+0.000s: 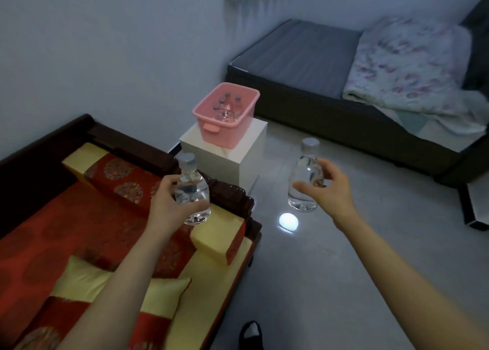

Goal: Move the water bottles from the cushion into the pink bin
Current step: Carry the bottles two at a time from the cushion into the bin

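Observation:
My left hand (169, 204) grips a clear water bottle (191, 191) with a grey cap, held upright above the right end of the red and yellow cushion (79, 222). In my right hand (328, 188) is a second clear bottle (304, 175), upright over the floor. The pink bin (230, 127) stands ahead on a white cube stand (238, 161), beyond both hands. Several capped bottles (227, 108) stand inside the bin.
The cushion lies on a dark wooden couch (232, 193) at the left. A low dark bed (304, 58) with a floral quilt (407, 66) fills the far right. Grey tiled floor (344, 270) lies between, with a bright light reflection (288, 220). My foot (251, 333) shows at the bottom.

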`<state>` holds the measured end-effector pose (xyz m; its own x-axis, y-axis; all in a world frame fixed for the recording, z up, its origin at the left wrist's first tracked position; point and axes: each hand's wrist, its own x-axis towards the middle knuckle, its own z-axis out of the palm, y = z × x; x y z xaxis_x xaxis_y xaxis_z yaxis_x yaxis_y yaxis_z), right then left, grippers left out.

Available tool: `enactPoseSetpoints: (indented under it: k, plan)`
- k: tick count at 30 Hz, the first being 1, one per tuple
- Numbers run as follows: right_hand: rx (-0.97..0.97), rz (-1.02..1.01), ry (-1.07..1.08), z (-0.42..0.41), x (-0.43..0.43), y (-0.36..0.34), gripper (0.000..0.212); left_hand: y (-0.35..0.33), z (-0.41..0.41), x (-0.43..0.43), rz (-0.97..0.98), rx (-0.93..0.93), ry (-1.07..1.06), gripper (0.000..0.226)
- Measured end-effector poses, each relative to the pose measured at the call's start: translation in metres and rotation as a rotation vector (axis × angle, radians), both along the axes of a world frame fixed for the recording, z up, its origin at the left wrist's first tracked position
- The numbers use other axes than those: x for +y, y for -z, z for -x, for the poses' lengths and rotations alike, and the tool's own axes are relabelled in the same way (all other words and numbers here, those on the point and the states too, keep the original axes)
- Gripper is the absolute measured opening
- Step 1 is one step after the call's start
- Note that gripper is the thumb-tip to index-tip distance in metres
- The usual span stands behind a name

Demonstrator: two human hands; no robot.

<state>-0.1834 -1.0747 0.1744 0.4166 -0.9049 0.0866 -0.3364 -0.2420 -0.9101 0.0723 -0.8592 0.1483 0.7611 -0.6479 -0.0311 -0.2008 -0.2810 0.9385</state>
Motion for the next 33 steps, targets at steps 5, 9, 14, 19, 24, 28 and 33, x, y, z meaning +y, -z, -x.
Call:
enactPoseSetpoints:
  k: [5, 9, 14, 19, 24, 28, 33]
  plan:
    - [0.006, -0.027, -0.012, -0.025, -0.077, -0.005, 0.065, -0.008, -0.02, -0.084, -0.019, -0.035, 0.041, 0.069]
    - [0.042, -0.054, -0.016, -0.038, -0.138, -0.001, 0.068, -0.007, -0.03, -0.143, -0.041, -0.019, 0.053, 0.067]
    - [0.1, -0.06, -0.061, -0.067, -0.225, 0.005, 0.07, -0.005, -0.043, -0.217, -0.03, 0.006, -0.009, 0.07]
    - [0.108, -0.086, -0.186, -0.109, -0.314, 0.013, 0.074, 0.004, -0.063, -0.283, -0.03, 0.041, -0.105, 0.068]
    - [0.159, -0.115, -0.365, -0.171, -0.416, 0.006, 0.066, 0.013, -0.079, -0.354, -0.021, 0.092, -0.274, 0.066]
    - [0.136, -0.13, -0.432, -0.215, -0.46, 0.008, 0.062, 0.024, -0.093, -0.387, -0.032, 0.112, -0.379, 0.073]
    - [0.102, -0.156, -0.532, -0.272, -0.495, 0.015, 0.059, 0.031, -0.119, -0.417, -0.07, 0.114, -0.478, 0.078]
